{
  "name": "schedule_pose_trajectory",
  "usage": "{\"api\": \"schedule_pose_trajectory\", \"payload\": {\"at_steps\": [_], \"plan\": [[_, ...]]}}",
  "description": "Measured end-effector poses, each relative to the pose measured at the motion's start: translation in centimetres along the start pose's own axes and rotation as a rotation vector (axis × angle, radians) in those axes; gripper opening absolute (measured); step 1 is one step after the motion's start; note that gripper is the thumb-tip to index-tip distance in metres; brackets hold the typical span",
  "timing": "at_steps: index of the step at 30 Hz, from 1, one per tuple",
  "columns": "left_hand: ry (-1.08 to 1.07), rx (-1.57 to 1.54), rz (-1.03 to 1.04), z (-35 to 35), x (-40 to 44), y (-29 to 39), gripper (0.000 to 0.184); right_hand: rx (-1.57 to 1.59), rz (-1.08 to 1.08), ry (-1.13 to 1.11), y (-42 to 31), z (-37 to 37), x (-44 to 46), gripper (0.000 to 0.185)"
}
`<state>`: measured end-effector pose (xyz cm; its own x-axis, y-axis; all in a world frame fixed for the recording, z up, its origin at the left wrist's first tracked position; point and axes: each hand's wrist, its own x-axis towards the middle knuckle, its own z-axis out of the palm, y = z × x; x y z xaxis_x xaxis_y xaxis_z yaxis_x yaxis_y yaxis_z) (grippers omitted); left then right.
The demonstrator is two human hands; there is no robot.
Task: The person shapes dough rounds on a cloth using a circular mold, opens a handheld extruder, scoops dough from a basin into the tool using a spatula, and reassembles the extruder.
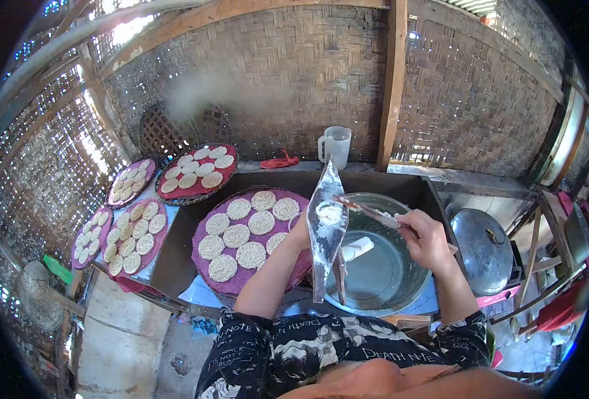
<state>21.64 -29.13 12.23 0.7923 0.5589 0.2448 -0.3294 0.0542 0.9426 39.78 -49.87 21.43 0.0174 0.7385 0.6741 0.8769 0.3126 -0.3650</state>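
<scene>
My left hand [300, 233] grips a long, dark wooden board [326, 249] held up over the rim of the basin; most of its fingers are hidden behind the wood. White dough [329, 213] fills a round hollow in the board, and white smears run along its length. Closed around a narrow, flat stick-like tool [374, 214], my right hand [424, 241] is over the basin's right side. The tool's reddish-brown end is at the board, by the dough. Below is a large grey-green basin [401, 292] with a white block-like piece [357, 249] inside.
A round tray [198, 256] of several pale noodle-like discs lies left of the basin. More such trays stand farther left, including one at the back [195, 193]. A clear jug [336, 143] stands by the woven wall. On the right is a large lidded metal pot [482, 246].
</scene>
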Motion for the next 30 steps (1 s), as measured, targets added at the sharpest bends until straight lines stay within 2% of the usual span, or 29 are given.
{"api": "schedule_pose_trajectory", "payload": {"at_steps": [5,6,8,10,14,16,17,19,21,22,23,25,26,29,30], "plan": [[0.037,-0.167,-0.099,-0.8,0.6,-0.2,0.04,0.174,0.083,-0.117,0.1,-0.7,-0.5,0.02],[-0.023,0.011,-0.034,-1.6,1.3,-1.4,0.04,0.2,0.119,-0.139,0.2,-0.8,-0.5,0.02],[-0.046,0.194,0.152,-1.5,2.0,-2.8,0.04,0.144,0.121,-0.044,0.4,-0.4,-0.2,0.021],[0.016,0.116,0.042,1.4,0.1,0.9,0.043,0.108,0.113,0.016,0.9,0.1,0.0,0.02],[0.054,0.006,-0.106,1.0,0.3,0.8,0.042,0.079,0.074,-0.081,0.7,-0.7,-0.2,0.021],[0.027,0.124,0.117,0.2,0.4,-0.5,0.04,0.135,0.073,-0.166,1.3,-1.3,-0.7,0.02],[0.014,0.183,0.229,-0.1,0.4,-1.1,0.039,0.209,0.123,-0.19,1.8,-1.5,-1.0,0.02],[-0.005,-0.061,-0.004,-0.6,1.1,-1.1,0.039,0.355,0.223,-0.239,2.5,-1.6,-1.4,0.02],[-0.148,0.124,0.185,-2.4,3.6,-4.9,0.041,0.468,0.33,-0.161,2.5,-0.7,-1.0,0.019],[-0.085,0.137,0.114,-0.8,2.5,-2.9,0.039,0.522,0.382,-0.121,2.3,-0.3,-0.8,0.018],[-0.023,0.144,0.041,0.9,1.3,-0.9,0.038,0.511,0.362,-0.131,1.9,0.0,-0.7,0.018],[-0.06,0.26,0.056,1.9,1.6,0.1,0.036,0.491,0.315,-0.153,1.2,0.7,-0.3,0.018],[-0.009,0.22,0.014,2.5,1.0,0.6,0.03,0.492,0.311,-0.133,1.2,1.5,-0.4,0.019],[-0.044,0.159,-0.007,3.6,1.1,1.1,0.028,0.173,-0.041,0.069,-0.3,3.0,0.5,0.022],[-0.014,0.236,0.003,4.2,0.9,1.8,0.026,0.16,-0.109,0.096,-0.2,3.4,0.8,0.026]]}}
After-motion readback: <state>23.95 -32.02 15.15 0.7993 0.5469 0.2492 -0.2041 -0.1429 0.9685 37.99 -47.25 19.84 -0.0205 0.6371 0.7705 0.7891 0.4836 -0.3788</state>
